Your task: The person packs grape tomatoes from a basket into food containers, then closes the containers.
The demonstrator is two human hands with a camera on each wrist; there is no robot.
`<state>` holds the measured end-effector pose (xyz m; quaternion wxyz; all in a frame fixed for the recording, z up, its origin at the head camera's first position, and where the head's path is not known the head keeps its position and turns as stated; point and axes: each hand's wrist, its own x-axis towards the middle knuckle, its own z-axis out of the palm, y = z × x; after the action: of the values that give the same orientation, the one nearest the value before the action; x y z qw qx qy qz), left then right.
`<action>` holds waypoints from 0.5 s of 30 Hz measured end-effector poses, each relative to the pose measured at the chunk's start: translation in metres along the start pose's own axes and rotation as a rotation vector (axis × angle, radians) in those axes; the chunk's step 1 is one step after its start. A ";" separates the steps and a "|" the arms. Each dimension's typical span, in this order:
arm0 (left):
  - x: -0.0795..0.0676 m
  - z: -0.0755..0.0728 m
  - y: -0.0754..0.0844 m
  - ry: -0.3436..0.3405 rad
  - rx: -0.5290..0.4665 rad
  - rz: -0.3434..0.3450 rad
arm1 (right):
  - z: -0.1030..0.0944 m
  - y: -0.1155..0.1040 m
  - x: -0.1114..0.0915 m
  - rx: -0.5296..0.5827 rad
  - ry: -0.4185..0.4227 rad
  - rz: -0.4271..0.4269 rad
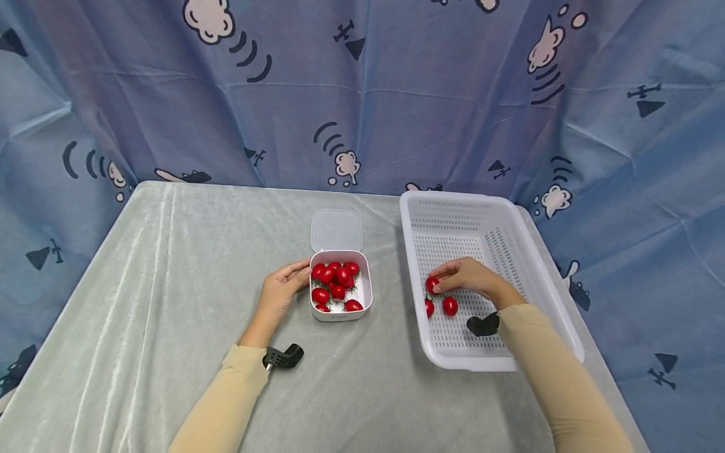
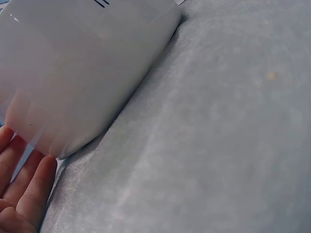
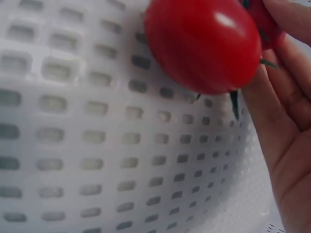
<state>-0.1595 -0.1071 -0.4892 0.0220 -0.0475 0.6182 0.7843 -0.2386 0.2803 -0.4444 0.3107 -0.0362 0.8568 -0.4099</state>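
Observation:
In the head view, a small white box [image 1: 340, 317] with its clear lid [image 1: 337, 231] folded back holds several red cherry tomatoes [image 1: 342, 276]. The fingers of my left hand [image 1: 279, 290] lie almost straight, their tips touching the box's left side; the left wrist view shows them against the box wall [image 2: 82, 73]. Inside a white perforated basket [image 1: 498, 360], my right hand [image 1: 472, 277] pinches a cherry tomato [image 1: 432, 285] between thumb and fingers. Two more, one a cherry tomato [image 1: 450, 306] in full view, lie beside it. A nearer tomato [image 3: 204, 43] partly covers the pinched one in the right wrist view.
A pale grey cloth [image 1: 187, 283] covers the table. The basket's raised rim [image 1: 416, 302] stands between my right hand and the box. Behind the table hangs a blue patterned curtain [image 1: 294, 94].

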 end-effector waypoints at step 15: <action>0.010 -0.006 -0.022 0.016 -0.011 0.031 | -0.006 -0.018 -0.011 0.112 0.099 -0.052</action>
<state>-0.1673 -0.1081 -0.5130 0.0047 -0.0441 0.6149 0.7874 -0.2367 0.2758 -0.4229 0.2585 -0.0208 0.8457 -0.4664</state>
